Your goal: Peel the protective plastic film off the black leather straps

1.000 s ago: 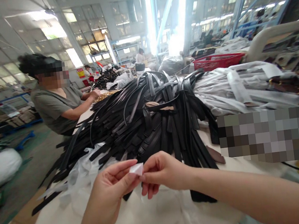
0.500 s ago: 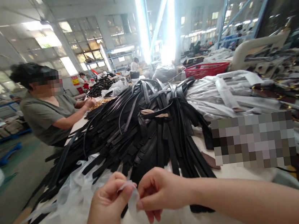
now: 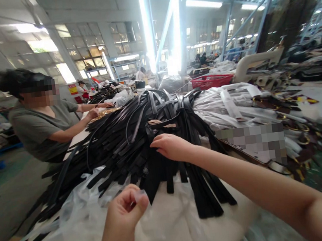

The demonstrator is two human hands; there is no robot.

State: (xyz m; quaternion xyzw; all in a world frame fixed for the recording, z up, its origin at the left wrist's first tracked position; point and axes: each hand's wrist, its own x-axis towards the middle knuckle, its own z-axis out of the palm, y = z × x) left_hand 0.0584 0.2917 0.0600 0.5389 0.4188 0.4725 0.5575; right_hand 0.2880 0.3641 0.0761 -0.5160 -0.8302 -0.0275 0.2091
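My left hand point(image 3: 130, 204) is closed in a pinch on a small piece of translucent plastic film point(image 3: 141, 195), in front of the strap pile. Farther forward, my right hand point(image 3: 171, 146) reaches over the heap of black straps point(image 3: 127, 136); its fingers are stretched to the left, just over or touching the straps, and nothing shows in them. Several black strap ends point(image 3: 205, 197) hang toward me below my right forearm. Crumpled translucent film point(image 3: 80, 208) lies to the left of my left hand.
Straps wrapped in white film point(image 3: 229, 102) lie to the right, beside brown straps with gold rings point(image 3: 299, 127). Behind them are a red basket point(image 3: 211, 81) and a cream-coloured machine arm point(image 3: 259, 61). A co-worker point(image 3: 41, 123) works at the table's left side.
My right hand has left the film near my left hand and moved forward over the black straps. My left hand still holds the film. The view has turned slightly right.
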